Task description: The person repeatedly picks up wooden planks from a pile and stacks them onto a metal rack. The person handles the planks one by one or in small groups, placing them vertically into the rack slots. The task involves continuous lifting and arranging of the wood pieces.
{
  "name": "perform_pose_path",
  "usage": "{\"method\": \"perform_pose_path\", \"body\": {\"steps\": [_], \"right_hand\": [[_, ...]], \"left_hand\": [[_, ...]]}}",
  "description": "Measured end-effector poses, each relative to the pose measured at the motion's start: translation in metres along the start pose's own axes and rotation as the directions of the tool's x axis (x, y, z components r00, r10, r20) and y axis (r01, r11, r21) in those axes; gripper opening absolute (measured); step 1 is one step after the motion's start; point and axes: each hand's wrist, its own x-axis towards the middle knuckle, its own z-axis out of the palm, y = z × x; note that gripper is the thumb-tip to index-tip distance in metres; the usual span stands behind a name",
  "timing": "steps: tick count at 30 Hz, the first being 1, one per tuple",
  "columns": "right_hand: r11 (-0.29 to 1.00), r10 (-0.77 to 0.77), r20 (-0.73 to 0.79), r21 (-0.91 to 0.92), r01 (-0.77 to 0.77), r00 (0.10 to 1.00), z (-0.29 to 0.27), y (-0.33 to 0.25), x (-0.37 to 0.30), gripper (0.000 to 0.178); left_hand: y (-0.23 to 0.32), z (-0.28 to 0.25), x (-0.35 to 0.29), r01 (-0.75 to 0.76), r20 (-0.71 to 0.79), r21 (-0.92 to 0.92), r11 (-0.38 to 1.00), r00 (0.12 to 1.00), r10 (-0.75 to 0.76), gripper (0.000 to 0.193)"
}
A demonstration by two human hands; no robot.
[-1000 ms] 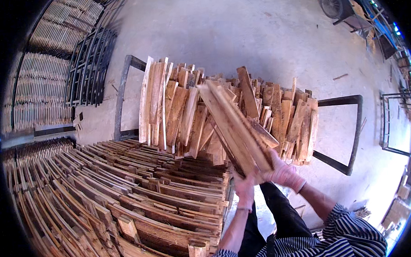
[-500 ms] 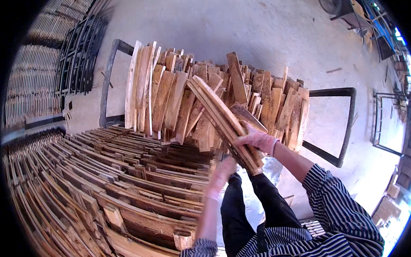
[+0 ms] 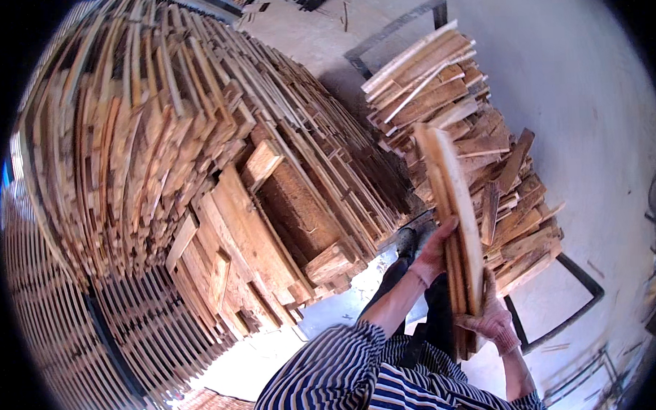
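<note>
Several long wooden boards (image 3: 450, 179), bundled side by side, stand nearly upright in front of my body. My left hand (image 3: 436, 250), in a pinkish work glove, grips the bundle's left side near mid-length. Lower down, my right hand (image 3: 489, 321), gloved with a knit cuff, is closed round the right side close to the lower end. Just behind the boards lies a jumbled pile of loose wood planks (image 3: 428, 60), which the bundle partly covers.
A big stack of wooden slats (image 3: 145, 139) fills the left, its end showing wide boards and spacer blocks (image 3: 263, 164). Dark metal frames stick out past the plank pile, one at the lower right (image 3: 598, 289). Grey floor (image 3: 555, 74) stretches beyond.
My view has swung left, bringing the slat stack's end into sight. My left hand, blurred below the boards before, now grips them. The bundle is more upright, and my right hand sits lower in view.
</note>
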Motion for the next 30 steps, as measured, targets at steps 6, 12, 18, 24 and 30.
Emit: {"method": "perform_pose_path", "body": {"steps": [6, 12, 18, 24, 30], "right_hand": [[0.867, -0.497, -0.078, -0.095, 0.489, 0.864, 0.034, -0.085, 0.041, 0.105], [0.741, -0.437, -0.264, 0.436, 0.511, 0.86, 0.076, -0.145, 0.039, 0.081], [0.837, -0.505, -0.312, 0.052, 0.546, 0.805, 0.126, -0.192, 0.043, 0.082], [0.808, -0.519, -0.174, -0.419, 0.414, 0.837, 0.262, -0.253, 0.077, 0.088], [0.758, -0.479, -0.254, -0.602, 0.25, 0.841, 0.336, -0.292, 0.134, 0.077]], "left_hand": [[0.027, 0.015, -0.105, -0.318, -0.015, 0.113, 0.941, 0.947, 0.322, 0.05], [0.08, 0.022, -0.185, -0.494, -0.121, 0.471, 0.731, 0.784, 0.608, 0.055], [0.101, -0.066, -0.297, -0.449, -0.23, 0.245, 0.859, 0.834, 0.502, 0.051], [0.119, -0.143, -0.4, -0.6, -0.431, 0.304, 0.74, 0.606, 0.668, 0.061], [0.15, -0.173, -0.508, -0.821, -0.122, 0.266, 0.505, 0.491, 0.863, 0.084]]}}
